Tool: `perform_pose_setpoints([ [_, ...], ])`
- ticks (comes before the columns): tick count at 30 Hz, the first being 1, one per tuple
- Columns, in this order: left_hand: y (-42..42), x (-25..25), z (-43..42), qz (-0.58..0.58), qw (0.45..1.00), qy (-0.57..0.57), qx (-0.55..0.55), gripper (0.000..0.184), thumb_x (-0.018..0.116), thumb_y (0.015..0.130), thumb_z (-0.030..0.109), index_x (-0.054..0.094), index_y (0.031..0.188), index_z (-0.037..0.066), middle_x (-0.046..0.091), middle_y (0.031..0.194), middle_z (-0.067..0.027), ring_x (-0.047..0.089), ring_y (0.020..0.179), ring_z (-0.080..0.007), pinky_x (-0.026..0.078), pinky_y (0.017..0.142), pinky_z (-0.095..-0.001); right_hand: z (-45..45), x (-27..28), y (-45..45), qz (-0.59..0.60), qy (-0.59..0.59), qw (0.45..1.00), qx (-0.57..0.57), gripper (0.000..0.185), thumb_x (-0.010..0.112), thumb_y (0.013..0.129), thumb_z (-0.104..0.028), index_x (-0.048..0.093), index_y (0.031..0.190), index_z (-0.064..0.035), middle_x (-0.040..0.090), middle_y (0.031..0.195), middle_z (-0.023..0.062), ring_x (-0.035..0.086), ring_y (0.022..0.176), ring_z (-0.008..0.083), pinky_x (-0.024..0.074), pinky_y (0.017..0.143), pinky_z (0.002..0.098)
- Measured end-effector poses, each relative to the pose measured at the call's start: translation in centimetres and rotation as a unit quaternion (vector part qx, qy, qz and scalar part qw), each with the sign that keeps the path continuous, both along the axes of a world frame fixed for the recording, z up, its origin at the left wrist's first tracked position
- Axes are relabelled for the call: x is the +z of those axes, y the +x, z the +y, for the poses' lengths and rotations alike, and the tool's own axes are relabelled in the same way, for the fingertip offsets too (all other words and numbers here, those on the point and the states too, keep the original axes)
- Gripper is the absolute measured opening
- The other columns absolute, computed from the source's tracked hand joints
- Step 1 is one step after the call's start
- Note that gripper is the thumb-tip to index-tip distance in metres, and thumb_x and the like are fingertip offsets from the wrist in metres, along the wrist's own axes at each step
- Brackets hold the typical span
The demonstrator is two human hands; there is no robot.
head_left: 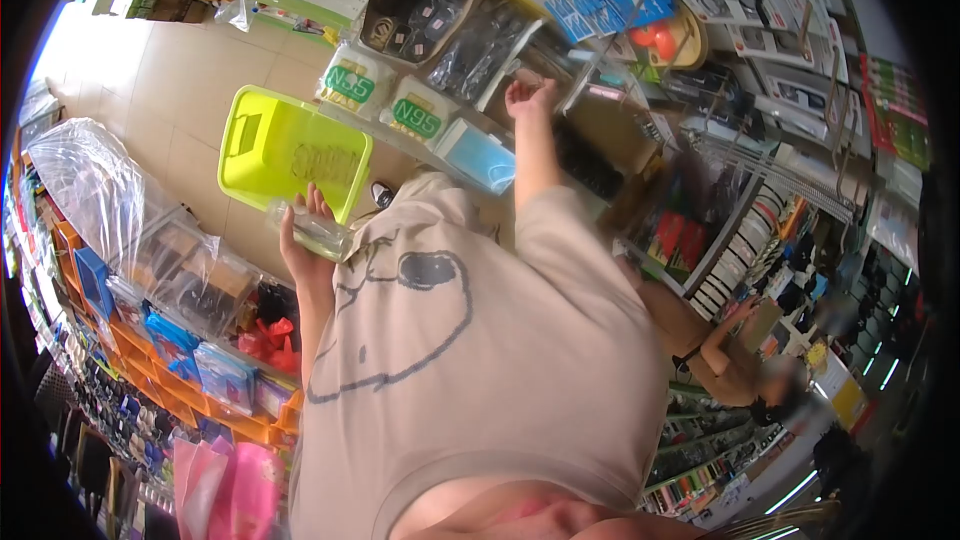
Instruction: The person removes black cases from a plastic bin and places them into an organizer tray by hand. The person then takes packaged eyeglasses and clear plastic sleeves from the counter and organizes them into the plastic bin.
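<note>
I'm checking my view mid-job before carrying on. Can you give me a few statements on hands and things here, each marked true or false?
1. The left hand holds a clear container. True.
2. A lime-green plastic bin shows near the left hand. True.
3. The right hand is inside that bin. False: it is apart from the bin, over by the shelf goods.
4. Only one pack has a green oval label. False: two white packs do.
5. The wearer's shirt is plain black. False: the beige T-shirt has a dark line drawing.
</note>
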State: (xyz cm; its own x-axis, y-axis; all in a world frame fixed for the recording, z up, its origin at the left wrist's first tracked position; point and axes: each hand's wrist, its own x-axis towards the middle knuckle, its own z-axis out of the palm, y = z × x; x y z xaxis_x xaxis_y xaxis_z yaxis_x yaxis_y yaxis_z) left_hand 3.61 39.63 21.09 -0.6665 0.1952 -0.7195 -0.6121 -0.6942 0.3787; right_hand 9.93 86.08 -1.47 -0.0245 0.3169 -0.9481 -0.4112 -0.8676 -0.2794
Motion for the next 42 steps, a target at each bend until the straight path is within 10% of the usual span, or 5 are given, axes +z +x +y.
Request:
perform_pose_setpoints([
  [11, 0.8, 0.2, -1.6, 0.066, 0.972, 0.140, -0.175, 0.067, 0.060, 0.098, 0.023, 0.032, 0.156, 0.008, 0.040, 0.155, -0.0257, 0.048, 0.139, -0.0306, 0.042, 0.114, -0.0416, -15.1, 15.6, 2.9, 0.198, 0.197, 0.930, 0.240, 0.026, 0.069, 0.092, -0.036, 0.065, 0.091, -0.0105, 0.065, 0.080, 0.0044, 0.066, 0.076, 0.0227, 0.0558, 0.074, 0.0399],
  [14, 1.9, 0.7, -3.2, 0.076, 0.963, 0.165, -0.199, 0.066, 0.060, 0.099, 0.023, 0.032, 0.157, 0.010, 0.042, 0.154, -0.0242, 0.049, 0.138, -0.0317, 0.042, 0.114, -0.0434, -22.9, 21.8, 4.2, 0.274, 0.260, 0.838, 0.393, 0.037, 0.069, 0.096, -0.029, 0.065, 0.122, -0.0034, 0.069, 0.091, 0.0062, 0.070, 0.082, 0.0204, 0.0570, 0.074, 0.0351],
  [22, 6.3, 1.8, -10.0, 0.028, 0.947, 0.192, -0.256, 0.049, 0.058, 0.102, 0.035, 0.053, 0.136, 0.000, 0.063, 0.131, -0.0174, 0.061, 0.122, -0.0291, 0.047, 0.109, -0.0445, -40.8, 27.6, 6.9, 0.052, 0.614, 0.504, 0.606, 0.041, 0.077, 0.089, -0.033, 0.071, 0.114, -0.0010, 0.074, 0.094, 0.0115, 0.073, 0.081, 0.0223, 0.0563, 0.074, 0.0336],
  [40, 9.8, 0.1, -17.8, 0.035, 0.951, 0.225, -0.207, 0.045, 0.061, 0.099, 0.021, 0.051, 0.139, 0.004, 0.066, 0.123, -0.0134, 0.065, 0.113, -0.0257, 0.054, 0.101, -0.0425, -49.0, 30.6, 10.1, -0.022, 0.704, 0.412, 0.578, 0.028, 0.075, 0.090, -0.031, 0.077, 0.093, -0.0030, 0.068, 0.083, 0.0150, 0.069, 0.066, 0.0253, 0.0544, 0.062, 0.0359],
  [42, 10.0, 0.2, -18.0, 0.060, 0.956, 0.218, -0.185, 0.047, 0.061, 0.099, 0.021, 0.049, 0.142, 0.005, 0.065, 0.125, -0.0140, 0.064, 0.117, -0.0258, 0.053, 0.102, -0.0432, -48.9, 31.5, 10.0, -0.024, 0.644, 0.416, 0.641, 0.033, 0.073, 0.092, -0.036, 0.076, 0.103, -0.0051, 0.069, 0.096, 0.0148, 0.070, 0.088, 0.0320, 0.0540, 0.075, 0.0386],
])
